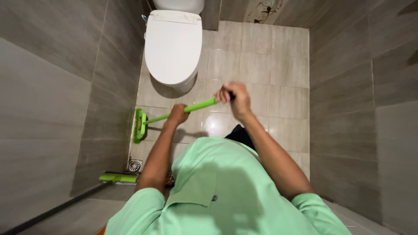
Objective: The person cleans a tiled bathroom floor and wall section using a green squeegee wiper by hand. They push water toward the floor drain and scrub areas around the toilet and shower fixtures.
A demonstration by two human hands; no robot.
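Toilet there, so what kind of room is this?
A bathroom, most likely: a white toilet with its lid shut, a tiled floor with a drain, and both hands on a green brush.

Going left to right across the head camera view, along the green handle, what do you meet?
Green brush head by the left wall → left hand gripping the green handle → right hand at the handle's end → grey tiled right wall.
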